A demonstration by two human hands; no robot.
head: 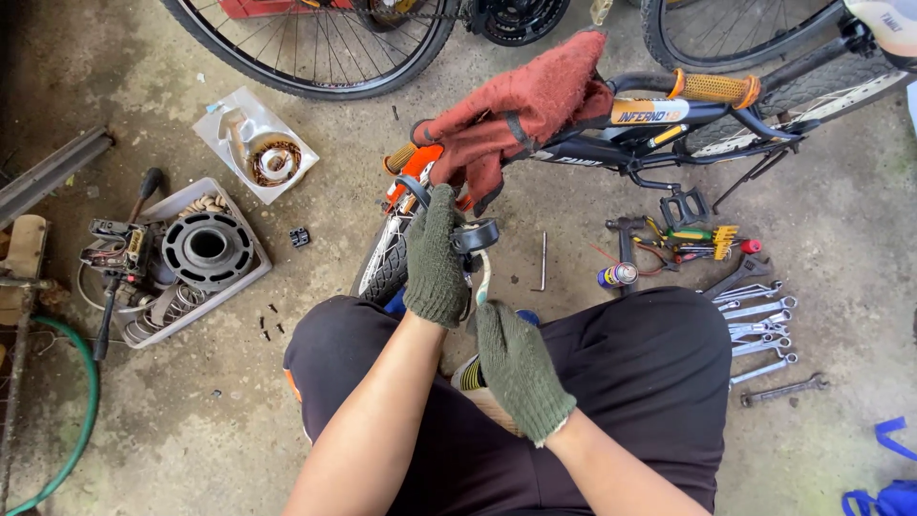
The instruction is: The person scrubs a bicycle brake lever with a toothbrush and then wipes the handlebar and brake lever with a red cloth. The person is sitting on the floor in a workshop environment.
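Note:
A small black and orange bicycle (659, 129) lies across the concrete floor in front of my knees, with a red-brown cloth (525, 105) draped over its frame. Both my hands wear dark green knit gloves. My left hand (435, 258) is closed around a black part at the handlebar end, beside the orange grip (401, 158). A black ring clamp (475, 234) sits just right of its fingers. My right hand (521, 368) is lower, and its fingers pinch a pale curved lever (484, 282) that runs up to that clamp. The small front tyre (384, 268) is partly hidden behind my left hand.
Several wrenches (759, 320) lie in a row at right, with a spray can (619, 275), a hex key (543, 260) and pliers (688, 239). At left stand a grey tray (250, 275) with a black round part (207, 248) and a plastic packet (256, 143). A large wheel (325, 48) is at the top, a green hose (88, 401) far left.

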